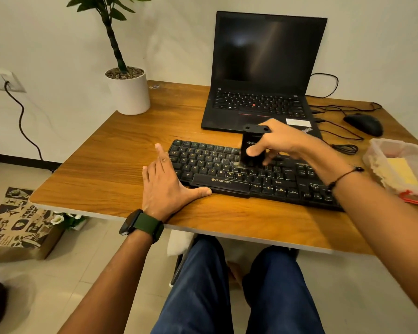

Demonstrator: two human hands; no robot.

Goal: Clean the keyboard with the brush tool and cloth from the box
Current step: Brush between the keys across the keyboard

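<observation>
Black keyboard (pixel 251 174) flat on wooden bench (pixel 121 165), in front of open laptop (pixel 261 75), slightly skewed. Right hand (pixel 280 141) wrapped round black brush tool (pixel 252 147), thumb on near face, fingers (pixel 267 160) curled behind, tool upright with pale bristle end down on middle letter rows around H/J/K; contact looks real but bristles partly hidden and blurred. Left hand (pixel 164 184) flat and spread, holding nothing, palm on bench at keyboard's left edge, thumb lying along front edge near spacebar, apparently bracing. Clear plastic box (pixel 396 165) at right of bench, yellow cloth (pixel 401 172) inside, not yet used. Mouse (pixel 363 124) and cables behind box, potted plant (pixel 128 92) at back left. Handling guess: brush tool light, rigid, smooth plastic body, likely a bit slick, so mid-body grip as now seems best for control; bristles soft, light pressure enough. Keyboard light, stiff, prone to sliding under sideways strokes, keycaps able to pop or tilt if scrubbed hard; steady at frame edge, not on keys. Cloth limp, featherlight, pinch from any corner. Box thin-walled, probably flexes, easy to shove if bumped.
</observation>
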